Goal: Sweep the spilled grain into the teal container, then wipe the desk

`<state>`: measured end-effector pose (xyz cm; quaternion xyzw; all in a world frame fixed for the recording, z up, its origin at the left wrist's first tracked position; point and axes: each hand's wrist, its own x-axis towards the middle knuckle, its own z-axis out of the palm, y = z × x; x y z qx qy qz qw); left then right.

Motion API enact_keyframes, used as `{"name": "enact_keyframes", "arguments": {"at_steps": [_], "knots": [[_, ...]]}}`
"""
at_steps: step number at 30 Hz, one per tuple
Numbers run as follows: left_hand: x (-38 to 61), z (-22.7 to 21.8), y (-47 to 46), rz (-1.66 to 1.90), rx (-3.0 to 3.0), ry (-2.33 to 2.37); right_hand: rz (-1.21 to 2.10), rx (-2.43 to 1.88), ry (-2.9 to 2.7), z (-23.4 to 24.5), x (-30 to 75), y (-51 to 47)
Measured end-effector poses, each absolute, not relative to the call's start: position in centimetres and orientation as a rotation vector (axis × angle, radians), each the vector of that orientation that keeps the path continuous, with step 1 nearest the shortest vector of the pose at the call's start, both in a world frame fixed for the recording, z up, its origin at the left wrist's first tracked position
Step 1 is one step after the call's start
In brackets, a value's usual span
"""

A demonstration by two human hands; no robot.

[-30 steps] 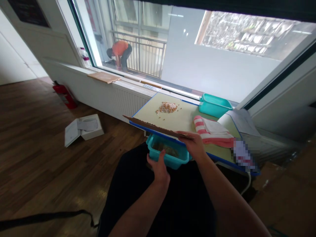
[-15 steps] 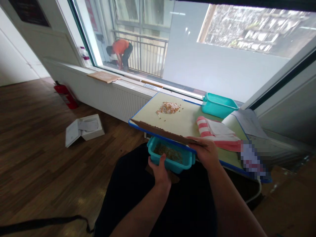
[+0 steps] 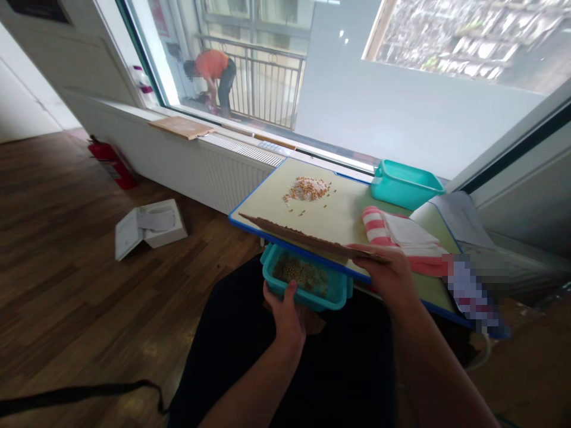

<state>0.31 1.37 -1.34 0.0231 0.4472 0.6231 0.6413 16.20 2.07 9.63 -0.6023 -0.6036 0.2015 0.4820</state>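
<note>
My left hand [image 3: 285, 312] grips the near side of a teal plastic basket [image 3: 307, 298], thumb over its rim. Small grains [image 3: 301, 276] cover part of the basket's bottom. It sits over my lap, just under the front edge of a pale, blue-edged table [image 3: 263, 193]. In my right hand [image 3: 389, 274] is the right end of a long, ragged-edged cardboard strip [image 3: 307, 236], which stands on edge along the table's front. Beyond the strip, a pile of orange and whitish kernels [image 3: 311, 189] lies on the tabletop, with a few stray ones around it.
A second teal basket [image 3: 405, 185] stands at the table's back right. A red-and-white striped towel [image 3: 377, 226] lies before it. On the floor at left are an open white box [image 3: 163, 223] and a fire extinguisher [image 3: 111, 163]. Outside the window, a person [image 3: 214, 68] bends down.
My right hand and the cardboard strip have shifted slightly right and toward me. The basket stays in my left hand, nearly in place. The camera view has tilted a little.
</note>
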Motion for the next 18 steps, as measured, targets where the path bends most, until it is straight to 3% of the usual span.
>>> {"name": "enact_keyframes", "arguments": {"at_steps": [9,18], "knots": [[0.1,-2.0,1.8,1.413,0.025,1.024,0.420,-1.466,-1.427,11.3,14.9,-0.3],[0.2,-1.2,1.3,1.410,0.026,0.966,0.384,-1.489,-1.338,9.7,15.5,-0.9]]}}
